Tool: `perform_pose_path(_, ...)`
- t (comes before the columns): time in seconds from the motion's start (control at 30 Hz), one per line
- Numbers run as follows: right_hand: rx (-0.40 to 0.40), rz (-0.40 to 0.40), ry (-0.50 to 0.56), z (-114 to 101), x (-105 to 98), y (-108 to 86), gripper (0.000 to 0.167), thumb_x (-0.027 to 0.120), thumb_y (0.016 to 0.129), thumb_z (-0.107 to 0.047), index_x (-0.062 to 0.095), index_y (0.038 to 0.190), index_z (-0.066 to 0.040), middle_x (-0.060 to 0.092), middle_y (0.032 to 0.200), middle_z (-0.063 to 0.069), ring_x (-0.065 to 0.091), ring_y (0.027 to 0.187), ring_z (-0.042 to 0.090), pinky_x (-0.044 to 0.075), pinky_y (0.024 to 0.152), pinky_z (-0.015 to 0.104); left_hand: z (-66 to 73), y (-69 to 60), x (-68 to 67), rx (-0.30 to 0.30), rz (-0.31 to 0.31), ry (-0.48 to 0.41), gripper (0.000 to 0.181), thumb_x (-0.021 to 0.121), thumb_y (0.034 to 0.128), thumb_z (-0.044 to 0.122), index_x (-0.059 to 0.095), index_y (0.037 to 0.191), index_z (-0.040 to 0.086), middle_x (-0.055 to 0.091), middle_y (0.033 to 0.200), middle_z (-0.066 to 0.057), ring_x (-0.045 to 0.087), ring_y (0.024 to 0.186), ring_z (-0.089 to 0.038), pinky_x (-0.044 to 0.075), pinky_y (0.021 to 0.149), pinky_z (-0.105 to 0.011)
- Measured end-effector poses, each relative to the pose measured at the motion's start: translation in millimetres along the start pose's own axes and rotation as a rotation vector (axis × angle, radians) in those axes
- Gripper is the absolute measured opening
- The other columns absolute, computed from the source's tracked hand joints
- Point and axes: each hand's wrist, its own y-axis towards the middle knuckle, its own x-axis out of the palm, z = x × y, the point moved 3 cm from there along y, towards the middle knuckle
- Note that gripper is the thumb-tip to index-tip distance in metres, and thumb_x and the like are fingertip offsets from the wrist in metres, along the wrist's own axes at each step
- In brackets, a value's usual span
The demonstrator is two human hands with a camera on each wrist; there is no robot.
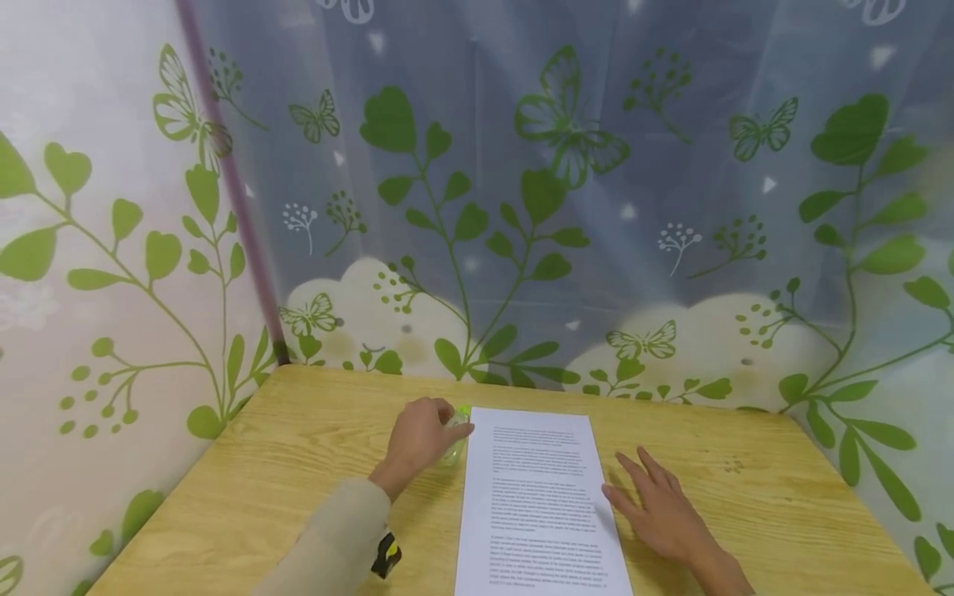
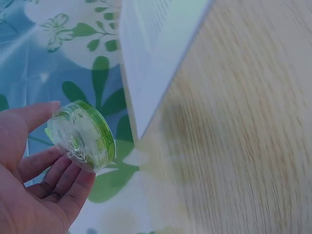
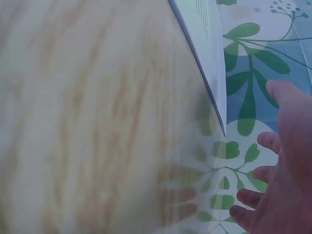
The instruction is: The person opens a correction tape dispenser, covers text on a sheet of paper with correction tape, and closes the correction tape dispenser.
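A round clear-and-green plastic case point(image 2: 80, 136) is held by my left hand point(image 1: 421, 439), thumb on one side and fingers on the other. In the head view the hand mostly covers this case point(image 1: 453, 451), just left of the far left corner of the printed paper point(image 1: 540, 505). The paper lies on the wooden table with its text side up, its near end cut off by the frame. Beside its right edge is my right hand point(image 1: 663, 513), fingers spread and holding nothing. Whether its thumb touches the paper, I cannot tell.
The wooden table point(image 1: 753, 513) ends at a hanging curtain point(image 1: 477, 248) printed with green leaves and butterflies, which stands behind and to the left. By the left sleeve is a small black-and-yellow item point(image 1: 387, 555), partly hidden.
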Motion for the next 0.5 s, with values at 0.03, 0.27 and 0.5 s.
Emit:
perform_pose_path(0.03,0.0,0.0,0.002,0.0,-0.1,0.0,0.073,0.039,0.097,-0.057,0.035,0.147,-0.004,0.017,0.151,0.03,0.019,0.131,0.056,0.027,0.093,0.071,0.7,0.3,-0.1,-0.014,0.003,-0.028,0.043,0.075,0.0819,0.037,0.07,0.104,0.001,0.068,0.099,-0.01,0.064,0.087,-0.023,0.052,0.074,-0.039)
perform_pose_path(0.27,0.008,0.0,0.029,0.0,0.4,-0.6,0.073,0.04,0.097,-0.057,0.034,0.147,-0.004,0.017,0.151,0.03,0.019,0.131,0.056,0.028,0.091,0.071,2.8,0.0,-1.5,-0.123,0.036,-0.311,0.04,0.077,0.0799,0.037,0.071,0.1,0.002,0.068,0.096,-0.007,0.064,0.084,-0.021,0.052,0.071,-0.037)
perform_pose_path(0.5,0.015,-0.006,0.046,-1.3,-0.5,-1.4,0.073,0.039,0.097,-0.058,0.034,0.147,-0.005,0.017,0.151,0.031,0.019,0.131,0.057,0.029,0.091,0.071,3.7,0.7,1.9,-0.217,0.031,-0.591,0.038,0.077,0.0807,0.031,0.071,0.102,0.001,0.067,0.1,-0.008,0.064,0.09,-0.023,0.053,0.077,-0.038)
